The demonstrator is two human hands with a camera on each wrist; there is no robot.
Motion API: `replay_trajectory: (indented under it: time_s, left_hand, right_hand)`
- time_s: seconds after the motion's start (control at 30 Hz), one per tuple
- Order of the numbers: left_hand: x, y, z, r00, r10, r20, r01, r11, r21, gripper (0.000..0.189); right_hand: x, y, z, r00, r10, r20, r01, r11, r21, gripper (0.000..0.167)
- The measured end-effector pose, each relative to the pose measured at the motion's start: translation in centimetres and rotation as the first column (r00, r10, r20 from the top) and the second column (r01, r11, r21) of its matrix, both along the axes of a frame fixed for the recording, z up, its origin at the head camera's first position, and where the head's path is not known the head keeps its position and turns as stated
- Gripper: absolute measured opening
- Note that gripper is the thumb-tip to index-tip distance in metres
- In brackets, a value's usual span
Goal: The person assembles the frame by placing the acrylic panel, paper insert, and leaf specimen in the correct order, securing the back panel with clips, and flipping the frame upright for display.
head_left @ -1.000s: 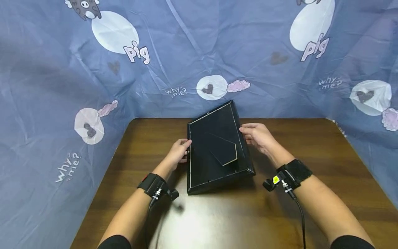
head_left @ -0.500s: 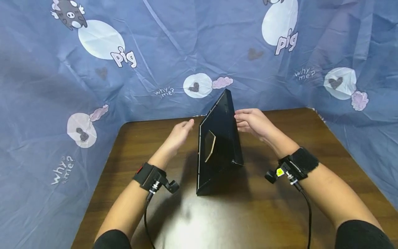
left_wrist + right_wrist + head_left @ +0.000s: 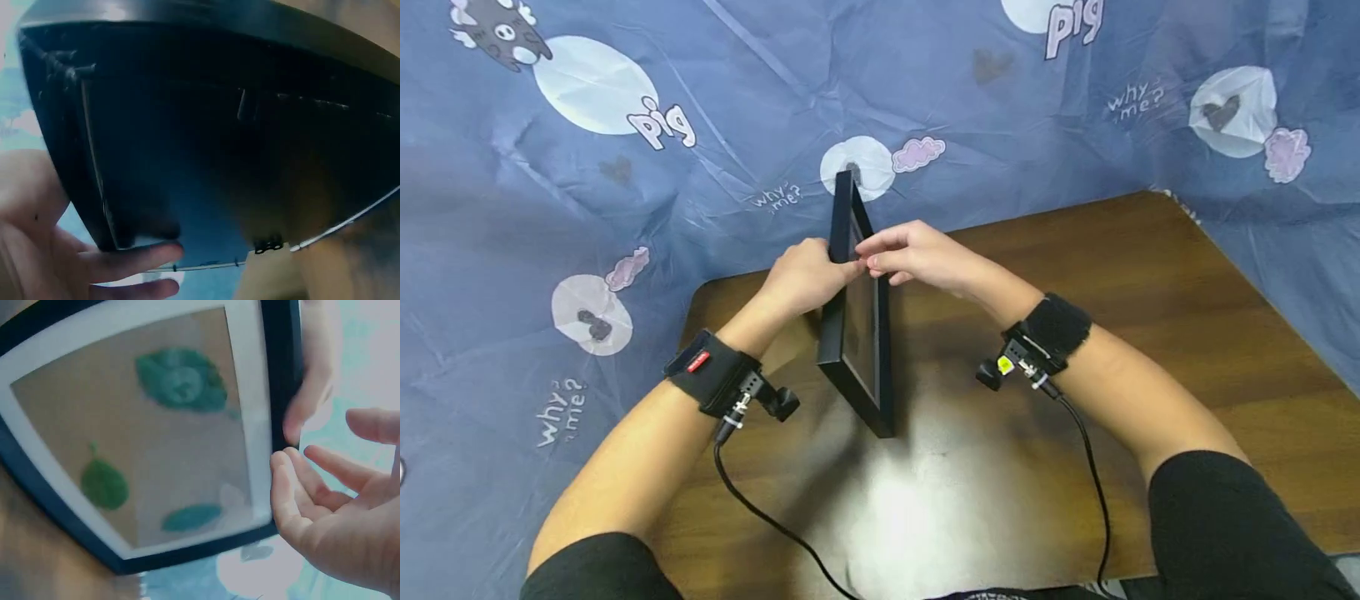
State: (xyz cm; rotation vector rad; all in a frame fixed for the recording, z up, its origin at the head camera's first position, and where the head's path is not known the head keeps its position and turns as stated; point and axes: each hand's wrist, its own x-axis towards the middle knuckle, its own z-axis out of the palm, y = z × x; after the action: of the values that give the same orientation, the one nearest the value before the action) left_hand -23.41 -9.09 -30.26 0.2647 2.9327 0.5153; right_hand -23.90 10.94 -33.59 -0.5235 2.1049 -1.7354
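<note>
A black picture frame (image 3: 832, 333) stands on edge, tilted, above the table in the head view. My left hand (image 3: 803, 279) grips its upper side bar, thumb over the front. In the left wrist view, its fingers (image 3: 134, 261) lie by the dark back panel (image 3: 175, 144). My right hand (image 3: 928, 257) is close to the left thumb; in the right wrist view its fingertips (image 3: 281, 465) seem to touch the frame's edge, with the thumb apart. Behind the glass are a white mat (image 3: 250, 425) and green leaves (image 3: 104, 484).
The brown wooden table (image 3: 1075, 333) has a bright glare patch near its front. Blue printed cloth (image 3: 737, 100) hangs behind and at the sides. A black cable (image 3: 782, 533) runs from each wrist camera.
The frame has been turned from its back toward its front and stood up. My left hand let go, then took hold of it again. The right hand moved left.
</note>
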Motion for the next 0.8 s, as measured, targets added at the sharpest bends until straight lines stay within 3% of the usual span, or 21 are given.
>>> replay_trajectory:
  time_s: [0.07,0.17,0.33,0.47,0.63,0.73,0.8]
  left_hand:
    - [0.0,-1.1,0.2,0.998,0.044,-0.042,-0.044,0.999,0.003,0.037]
    - [-0.1,-2.4,0.1,0.990,0.068,-0.122,-0.065,0.998,0.025,0.031]
    - [0.3,-4.0,-0.4,0.973,0.097,-0.211,-0.078,0.992,0.095,0.031]
    - [1.5,-4.8,-0.5,0.963,0.087,-0.257,-0.055,0.990,0.129,0.030]
    - [3.5,-5.2,0.1,0.937,0.108,-0.331,-0.025,0.969,0.245,0.030]
    - [4.7,-5.2,0.1,0.924,0.101,-0.369,0.039,0.935,0.354,0.036]
    - [5.3,-5.3,-0.1,0.906,0.085,-0.414,0.103,0.906,0.411,0.038]
  right_hand:
    - [-0.8,0.1,-0.8,1.000,-0.025,0.013,0.025,0.999,0.042,0.040]
    - [-2.0,1.0,-3.4,0.985,-0.118,0.125,0.109,0.991,0.078,0.042]
    - [-2.8,2.0,-8.6,0.915,-0.193,0.355,0.172,0.981,0.089,0.049]
    - [-2.5,1.2,-11.3,0.888,-0.174,0.425,0.154,0.985,0.080,0.049]
    - [-2.4,-0.1,-12.6,0.887,-0.152,0.436,0.172,0.985,-0.007,0.054]
    - [-2.3,-0.3,-12.2,0.900,-0.152,0.409,0.215,0.970,-0.113,0.053]
    - [-2.3,0.0,-11.7,0.918,-0.176,0.356,0.252,0.951,-0.178,0.052]
